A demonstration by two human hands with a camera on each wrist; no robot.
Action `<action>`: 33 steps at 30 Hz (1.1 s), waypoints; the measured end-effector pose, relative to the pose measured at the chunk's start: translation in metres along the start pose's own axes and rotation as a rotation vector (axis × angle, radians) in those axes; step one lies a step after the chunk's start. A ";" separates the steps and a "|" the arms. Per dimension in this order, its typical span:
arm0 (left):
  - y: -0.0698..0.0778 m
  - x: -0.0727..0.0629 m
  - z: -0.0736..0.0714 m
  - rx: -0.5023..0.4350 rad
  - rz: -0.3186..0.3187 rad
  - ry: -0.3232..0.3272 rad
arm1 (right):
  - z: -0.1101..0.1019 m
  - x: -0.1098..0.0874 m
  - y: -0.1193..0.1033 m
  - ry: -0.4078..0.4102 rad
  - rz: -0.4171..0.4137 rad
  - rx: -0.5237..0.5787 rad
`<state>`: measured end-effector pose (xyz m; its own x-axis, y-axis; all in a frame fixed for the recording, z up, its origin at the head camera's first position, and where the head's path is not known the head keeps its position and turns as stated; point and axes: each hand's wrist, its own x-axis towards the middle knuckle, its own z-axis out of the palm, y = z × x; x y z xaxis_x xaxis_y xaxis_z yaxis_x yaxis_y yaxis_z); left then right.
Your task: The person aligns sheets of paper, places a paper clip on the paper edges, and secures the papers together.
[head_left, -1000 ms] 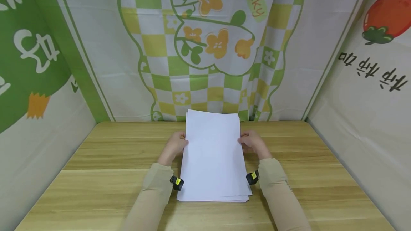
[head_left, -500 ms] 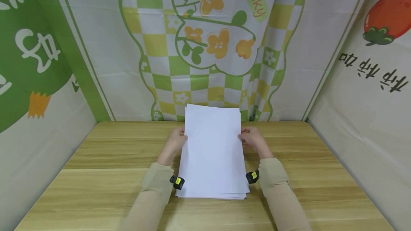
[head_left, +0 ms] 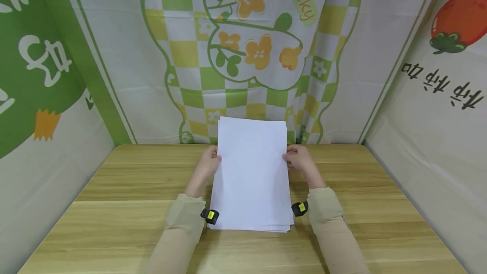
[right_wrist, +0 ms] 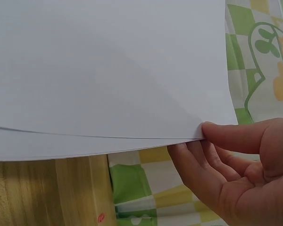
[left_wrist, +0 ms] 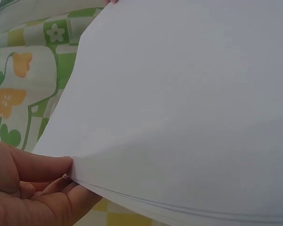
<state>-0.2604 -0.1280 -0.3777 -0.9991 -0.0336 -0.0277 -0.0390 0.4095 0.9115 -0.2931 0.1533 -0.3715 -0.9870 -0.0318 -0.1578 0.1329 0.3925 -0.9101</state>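
Observation:
A few white sheets of paper (head_left: 251,176) lie one over another, their lower edges slightly out of line. My left hand (head_left: 207,163) pinches the stack at its left edge, thumb on top and fingers beneath, as the left wrist view shows with the hand (left_wrist: 42,183) at the paper's (left_wrist: 179,94) rim. On the opposite edge my right hand (head_left: 302,162) pinches the sheets the same way. In the right wrist view the thumb of that hand (right_wrist: 240,165) presses the top of the paper (right_wrist: 108,70), with the fingers curled below. The paper's far end is raised toward the curtain.
A wooden table (head_left: 125,206) extends under and around the paper. Behind it hangs a green and yellow checked cloth (head_left: 236,92), with printed cloth walls on the left (head_left: 49,96) and right (head_left: 437,138). Each wrist wears a small black camera (head_left: 210,215).
Both hands have moved slightly away from the body, carrying the paper stack with them. Its far edge now stands higher against the cloth. The grip looks the same.

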 end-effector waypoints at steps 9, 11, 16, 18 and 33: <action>0.007 -0.002 -0.001 -0.010 0.045 0.034 | -0.003 -0.007 -0.009 0.002 -0.029 0.015; 0.009 -0.004 -0.002 -0.022 0.043 0.035 | -0.003 -0.008 -0.011 0.006 -0.038 0.019; 0.013 -0.006 -0.003 -0.036 0.045 0.041 | -0.005 -0.010 -0.013 0.015 -0.065 0.010; 0.014 -0.006 -0.003 -0.037 0.049 0.049 | -0.006 -0.011 -0.014 0.019 -0.075 0.006; 0.022 -0.008 -0.004 -0.089 0.104 0.109 | -0.011 -0.022 -0.025 0.058 -0.146 -0.006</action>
<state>-0.2532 -0.1224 -0.3560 -0.9894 -0.0958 0.1089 0.0713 0.3333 0.9401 -0.2761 0.1541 -0.3415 -0.9994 -0.0359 -0.0011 -0.0131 0.3931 -0.9194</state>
